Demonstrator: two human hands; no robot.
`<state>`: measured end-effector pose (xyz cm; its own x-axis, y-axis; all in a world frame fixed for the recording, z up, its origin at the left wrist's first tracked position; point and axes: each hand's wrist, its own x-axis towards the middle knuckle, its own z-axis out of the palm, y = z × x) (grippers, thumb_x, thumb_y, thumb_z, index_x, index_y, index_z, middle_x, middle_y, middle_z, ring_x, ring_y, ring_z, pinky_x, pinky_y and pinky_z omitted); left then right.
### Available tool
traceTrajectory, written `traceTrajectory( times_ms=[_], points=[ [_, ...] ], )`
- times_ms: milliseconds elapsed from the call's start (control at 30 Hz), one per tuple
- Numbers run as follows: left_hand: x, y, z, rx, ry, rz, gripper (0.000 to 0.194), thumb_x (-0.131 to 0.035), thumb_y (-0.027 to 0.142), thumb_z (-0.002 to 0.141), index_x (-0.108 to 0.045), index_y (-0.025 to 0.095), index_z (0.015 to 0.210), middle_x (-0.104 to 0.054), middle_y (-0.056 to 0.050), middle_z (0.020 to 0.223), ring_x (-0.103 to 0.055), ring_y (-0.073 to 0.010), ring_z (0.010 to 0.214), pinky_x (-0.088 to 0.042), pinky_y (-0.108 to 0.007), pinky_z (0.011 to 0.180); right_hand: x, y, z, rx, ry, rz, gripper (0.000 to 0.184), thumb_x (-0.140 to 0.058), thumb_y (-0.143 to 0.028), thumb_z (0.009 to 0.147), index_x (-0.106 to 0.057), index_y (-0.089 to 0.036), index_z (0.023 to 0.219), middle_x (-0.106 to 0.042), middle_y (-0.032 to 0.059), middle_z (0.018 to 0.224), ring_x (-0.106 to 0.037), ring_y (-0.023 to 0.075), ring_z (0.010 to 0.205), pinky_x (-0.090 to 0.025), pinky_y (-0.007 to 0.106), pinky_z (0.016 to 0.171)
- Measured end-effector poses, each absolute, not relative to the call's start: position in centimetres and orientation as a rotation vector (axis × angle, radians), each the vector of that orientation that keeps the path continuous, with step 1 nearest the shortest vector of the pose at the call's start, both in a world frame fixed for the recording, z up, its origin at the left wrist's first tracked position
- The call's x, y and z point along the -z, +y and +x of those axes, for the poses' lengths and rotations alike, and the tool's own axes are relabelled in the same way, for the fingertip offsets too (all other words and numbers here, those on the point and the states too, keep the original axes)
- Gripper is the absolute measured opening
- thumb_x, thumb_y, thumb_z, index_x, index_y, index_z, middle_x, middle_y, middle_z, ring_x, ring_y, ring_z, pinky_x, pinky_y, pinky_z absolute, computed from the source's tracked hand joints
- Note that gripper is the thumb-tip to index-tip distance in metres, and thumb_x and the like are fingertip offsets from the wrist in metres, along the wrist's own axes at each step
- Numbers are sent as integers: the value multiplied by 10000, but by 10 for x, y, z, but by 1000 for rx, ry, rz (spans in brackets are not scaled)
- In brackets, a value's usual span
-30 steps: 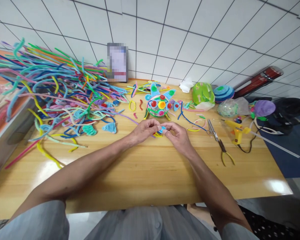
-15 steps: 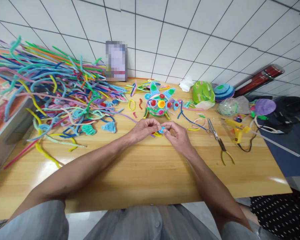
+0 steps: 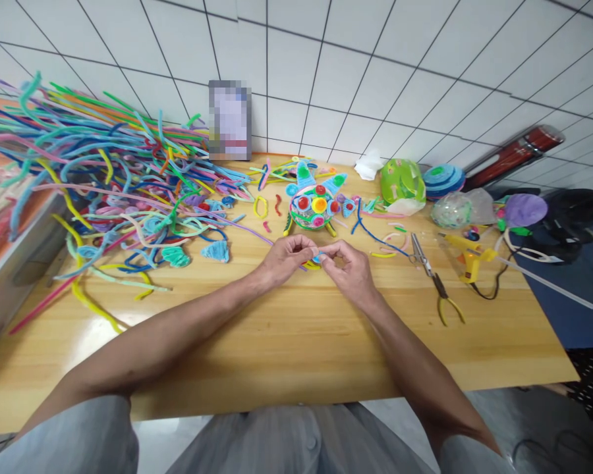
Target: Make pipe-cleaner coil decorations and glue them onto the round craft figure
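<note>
Small blue piece [image 3: 318, 258] pinched betw. L hand [image 3: 287, 259] & R hand [image 3: 348, 270]

Both hands nearly closed, thumb vs. forefinger, tips meeting over the piece, other fingers curled in; fingertips hide most of it, so exact shape can't be told. It sits approx. mid-desk [image 3: 277, 342], w/ a bit of yellow [image 3: 312, 266] showing just below.

Just beyond the hands: a decorated figure [image 3: 312, 207], upright, w/ blue-&-green horns, red/yellow/pink discs on front, yellow-tipped legs. Small bent fuzzy bits lie either side, incl. a yellow loop [image 3: 261, 207] on L & a dk. blue strip [image 3: 370, 230] on R.

Farther R: scissors [image 3: 422, 253], yellow-handled pliers [image 3: 449, 309] just below, yellow glue gun [image 3: 469, 258] nearby; green pack [image 3: 402, 186] behind, nr. wall.

Far L: big tangled pile of multicol. pipe cleaners [image 3: 128, 164].
</note>
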<state>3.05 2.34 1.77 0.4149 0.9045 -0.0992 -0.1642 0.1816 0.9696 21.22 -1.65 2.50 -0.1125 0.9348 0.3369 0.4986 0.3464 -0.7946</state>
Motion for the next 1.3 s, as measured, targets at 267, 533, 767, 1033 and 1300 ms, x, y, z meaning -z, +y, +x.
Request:
traceTrajectory(
  times_ms=[267,533,767,1033,1300],
  points=[
    [-23,20,32,-860,839,1097,416,-817,529,727,-637,166,821,-575,40,648,-465,-77,564,-365,-208,525,-27,-15,214,-665,-1643,-1284,73,-687,-257,911,-734,-217,950,-775,17,849,-690,162,751,-539,302,731],
    [-20,20,32,-866,840,1115,383,-823,499,712,-686,157,819,-651,8,718,-544,-98,626,-419,-214,563,-26,-14,216,-683,-1686,-1285,112,-668,-232,900,-726,-220,995,-749,9,835,-679,159,747,-538,299,724],
    [-16,20,31,-860,855,1138,343,-794,478,737,-709,153,811,-669,1,725,-563,-105,648,-456,-225,615,-25,-15,215,-679,-1726,-1273,101,-653,-234,908,-726,-211,975,-738,6,813,-663,149,732,-525,287,718],
    [-14,16,33,-949,872,1174,317,-771,458,767,-701,150,793,-640,1,707,-557,-112,653,-488,-246,647,-23,-17,210,-765,-1673,-1241,104,-665,-268,913,-696,-225,1002,-730,0,827,-678,154,754,-536,287,717],
    [-15,11,32,-985,879,1201,312,-737,453,807,-691,145,804,-632,-6,724,-550,-112,655,-486,-247,646,-20,-19,208,-749,-1643,-1265,67,-676,-269,907,-697,-222,950,-710,-1,791,-648,150,725,-523,288,706]
  ],
)
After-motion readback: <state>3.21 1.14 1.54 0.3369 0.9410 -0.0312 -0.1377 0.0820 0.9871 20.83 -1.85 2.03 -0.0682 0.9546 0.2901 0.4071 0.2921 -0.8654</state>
